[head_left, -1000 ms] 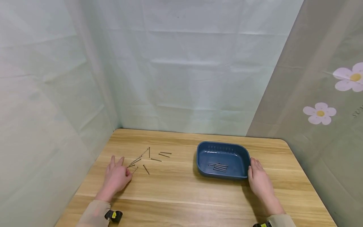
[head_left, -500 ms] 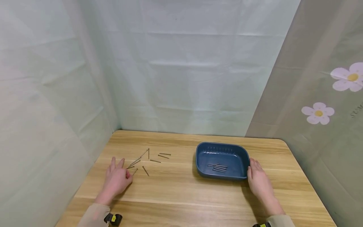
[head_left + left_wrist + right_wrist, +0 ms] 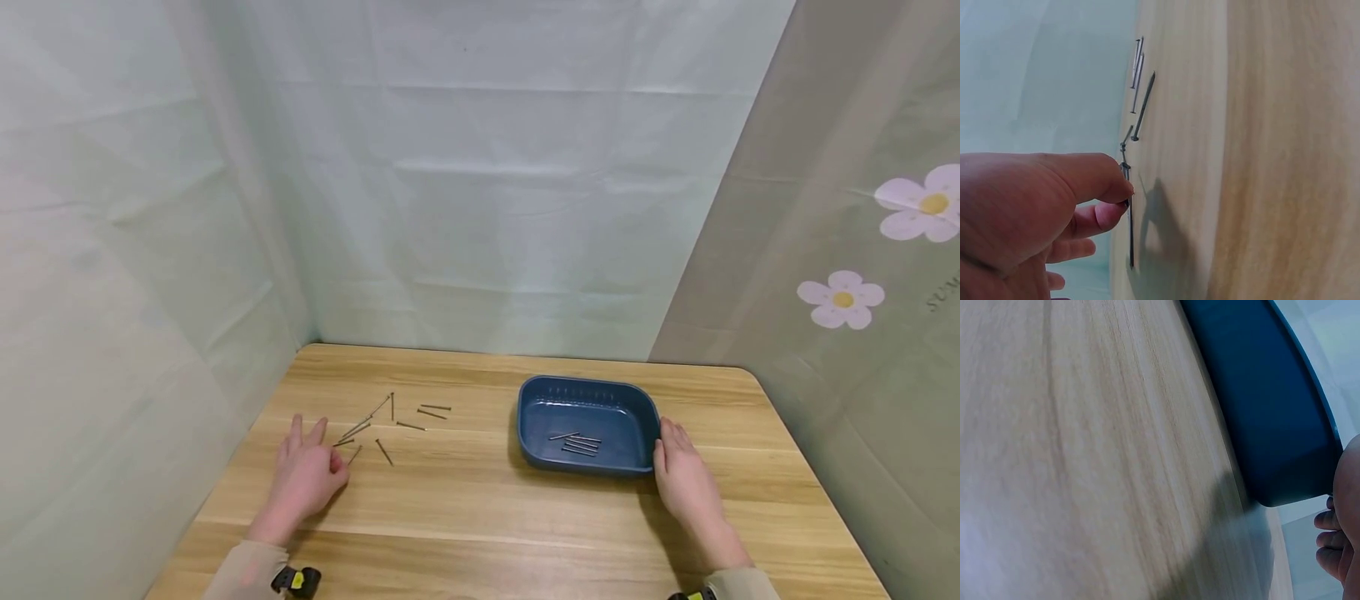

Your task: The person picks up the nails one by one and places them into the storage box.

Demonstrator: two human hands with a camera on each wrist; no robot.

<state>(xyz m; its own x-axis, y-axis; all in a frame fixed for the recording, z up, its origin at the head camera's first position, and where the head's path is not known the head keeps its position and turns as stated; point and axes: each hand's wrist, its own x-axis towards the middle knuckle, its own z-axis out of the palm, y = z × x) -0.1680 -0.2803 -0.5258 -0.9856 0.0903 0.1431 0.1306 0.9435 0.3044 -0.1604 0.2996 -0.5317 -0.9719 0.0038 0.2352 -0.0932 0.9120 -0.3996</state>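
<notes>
Wooden table [image 3: 465, 517] — left hand [image 3: 305, 475] pinching nail [image 3: 356, 454] — right hand [image 3: 687, 475] straight-fingered against blue tray [image 3: 588, 417].

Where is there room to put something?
The table is bare between the loose nails and the blue tray, and on the near side between the left grip and right grip. Crowded: nails lie by the left grip, and some in the tray.
</notes>
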